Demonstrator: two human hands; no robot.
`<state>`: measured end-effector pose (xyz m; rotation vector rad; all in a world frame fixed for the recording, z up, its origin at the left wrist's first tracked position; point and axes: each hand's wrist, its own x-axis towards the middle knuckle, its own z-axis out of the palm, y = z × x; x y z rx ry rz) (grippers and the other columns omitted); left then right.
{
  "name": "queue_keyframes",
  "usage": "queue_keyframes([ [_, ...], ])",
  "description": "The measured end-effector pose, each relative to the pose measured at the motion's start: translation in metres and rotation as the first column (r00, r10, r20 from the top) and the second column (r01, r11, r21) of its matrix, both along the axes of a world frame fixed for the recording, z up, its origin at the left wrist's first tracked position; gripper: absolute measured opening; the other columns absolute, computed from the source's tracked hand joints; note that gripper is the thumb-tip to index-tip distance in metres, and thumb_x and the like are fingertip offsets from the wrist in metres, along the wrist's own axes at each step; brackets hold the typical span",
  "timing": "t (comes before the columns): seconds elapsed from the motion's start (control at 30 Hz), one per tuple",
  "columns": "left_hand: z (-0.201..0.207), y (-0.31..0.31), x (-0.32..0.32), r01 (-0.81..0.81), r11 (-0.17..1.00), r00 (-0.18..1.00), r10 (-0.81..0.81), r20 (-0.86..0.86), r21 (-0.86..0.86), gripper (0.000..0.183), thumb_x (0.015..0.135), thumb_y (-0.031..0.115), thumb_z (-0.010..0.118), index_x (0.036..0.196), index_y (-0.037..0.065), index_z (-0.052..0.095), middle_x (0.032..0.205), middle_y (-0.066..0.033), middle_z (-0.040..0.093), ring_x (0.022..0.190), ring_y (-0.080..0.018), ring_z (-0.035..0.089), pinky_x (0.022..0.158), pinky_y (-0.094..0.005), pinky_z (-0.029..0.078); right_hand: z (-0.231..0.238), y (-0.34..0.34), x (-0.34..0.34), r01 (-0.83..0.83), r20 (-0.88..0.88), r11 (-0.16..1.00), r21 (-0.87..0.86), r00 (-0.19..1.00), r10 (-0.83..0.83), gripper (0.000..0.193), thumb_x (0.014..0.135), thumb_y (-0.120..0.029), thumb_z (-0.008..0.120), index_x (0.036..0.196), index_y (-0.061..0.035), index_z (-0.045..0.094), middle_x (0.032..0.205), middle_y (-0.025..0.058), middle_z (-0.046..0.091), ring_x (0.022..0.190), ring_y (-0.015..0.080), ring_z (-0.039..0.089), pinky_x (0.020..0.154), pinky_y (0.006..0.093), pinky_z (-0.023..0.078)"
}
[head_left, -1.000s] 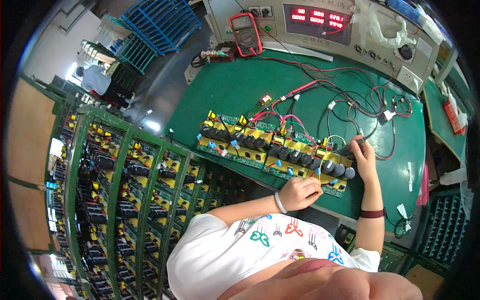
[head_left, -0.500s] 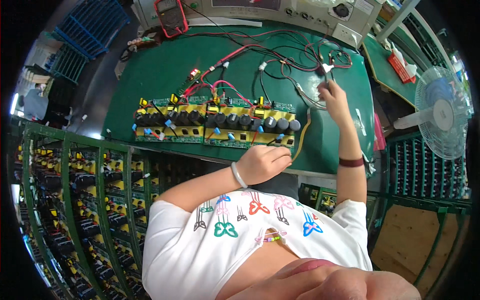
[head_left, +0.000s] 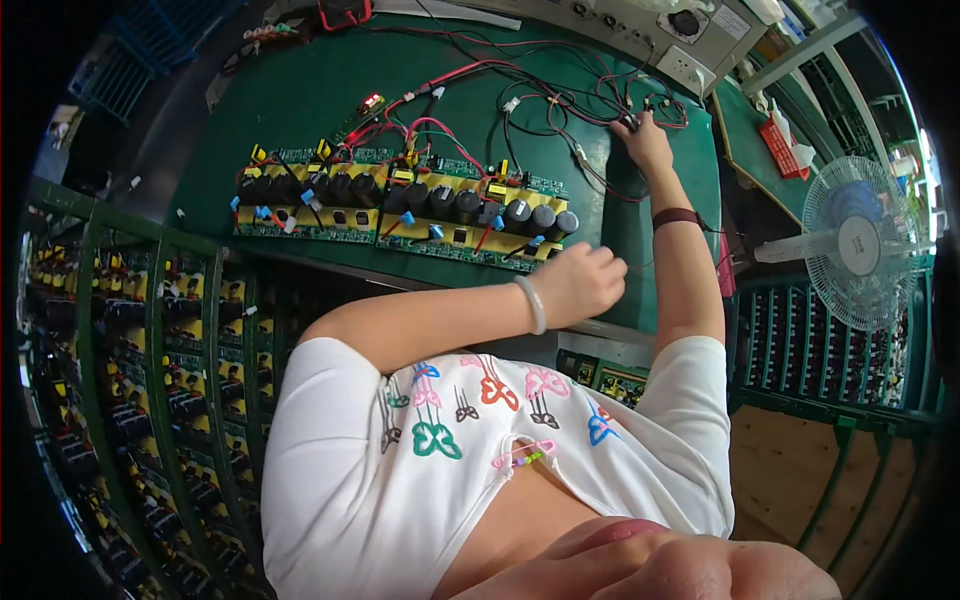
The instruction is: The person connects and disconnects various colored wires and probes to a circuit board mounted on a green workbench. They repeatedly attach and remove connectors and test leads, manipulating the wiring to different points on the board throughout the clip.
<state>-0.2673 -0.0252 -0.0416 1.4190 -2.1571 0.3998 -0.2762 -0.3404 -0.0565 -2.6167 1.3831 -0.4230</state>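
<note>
Two long circuit boards stand end to end on the green bench mat. The left board (head_left: 310, 215) and the right board (head_left: 470, 235) carry black cylindrical capacitors, yellow parts and blue-tipped wires. My left hand (head_left: 585, 285), fingers curled, is just off the right board's near right corner; what it may hold is hidden. Farther off, my right hand (head_left: 645, 140) reaches into a tangle of red and black wires, its fingers closed around a black cable (head_left: 629, 123). Pink and red wires (head_left: 440, 128) run to the boards, near a small board with a red lit display (head_left: 372, 102).
Green racks (head_left: 150, 250) filled with similar boards stand at the left. A white fan (head_left: 857, 245) stands at the right, past a red tissue box (head_left: 782, 150). Grey bench equipment with a socket (head_left: 686, 70) lines the back; part of a red meter (head_left: 343, 12) shows there.
The view has shifted, so the bench sits higher and further left. My left hand has moved right, away from the boards. A yellowish strip between my hands is no longer visible.
</note>
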Motion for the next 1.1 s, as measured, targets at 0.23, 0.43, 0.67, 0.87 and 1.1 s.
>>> queue_keyframes([
  [0.23,0.061,0.044,0.111,-0.337,0.942,0.940,0.336,0.062,0.006,0.016,0.079,0.015,0.064,0.093,0.008,0.065,0.093,-0.0044,0.060,0.089,-0.0225,0.058,0.079,-0.0365,0.047,-0.005,-0.002,-0.008,-0.012,0.010,0.999,-0.043,1.000,0.012,0.051,0.087,-0.045,0.071,0.118,-0.0069,0.058,0.105,0.0225,0.070,0.101,0.0418,0.066,0.082,0.0508,0.052],
  [0.43,0.049,0.048,0.181,-0.423,0.897,0.891,0.387,0.237,0.125,0.021,0.084,0.020,0.067,0.103,0.013,0.071,0.100,-0.0013,0.064,0.102,-0.0209,0.059,0.102,-0.0409,0.043,0.035,0.071,0.033,-0.055,-0.016,0.748,-0.661,0.998,0.059,0.045,0.087,-0.041,0.070,0.110,-0.0033,0.059,0.097,0.0221,0.070,0.094,0.0421,0.067,0.080,0.0518,0.052],
  [0.67,0.034,0.016,0.191,-0.346,0.877,0.926,0.263,0.271,0.334,0.023,0.086,0.016,0.065,0.107,0.016,0.072,0.100,-0.0003,0.065,0.105,-0.0206,0.061,0.103,-0.0417,0.042,0.022,0.122,0.126,-0.313,0.100,0.922,0.227,0.950,0.297,0.040,0.090,-0.039,0.067,0.087,0.0004,0.072,0.083,0.0180,0.073,0.078,0.0276,0.072,0.073,0.0400,0.057],
  [0.87,0.032,0.006,0.187,-0.268,0.874,0.950,0.170,0.262,0.405,0.031,0.081,0.011,0.068,0.112,0.014,0.070,0.105,-0.0043,0.064,0.104,-0.0235,0.064,0.089,-0.0379,0.051,0.025,0.123,0.148,-0.186,0.250,0.706,0.683,0.968,0.013,0.037,0.092,-0.033,0.067,0.088,0.0037,0.068,0.078,0.0137,0.070,0.071,0.0204,0.071,0.068,0.0300,0.059],
  [1.1,0.031,-0.001,0.185,-0.298,0.834,0.939,0.168,0.300,0.464,0.029,0.078,0.010,0.070,0.107,0.015,0.072,0.099,-0.0048,0.066,0.100,-0.0252,0.066,0.085,-0.0390,0.054,0.026,0.110,0.141,-0.603,0.436,-0.094,0.792,0.667,-0.604,0.021,0.101,-0.012,0.047,0.097,0.0065,0.055,0.089,0.0175,0.060,0.079,0.0256,0.061,0.076,0.0395,0.057],
])
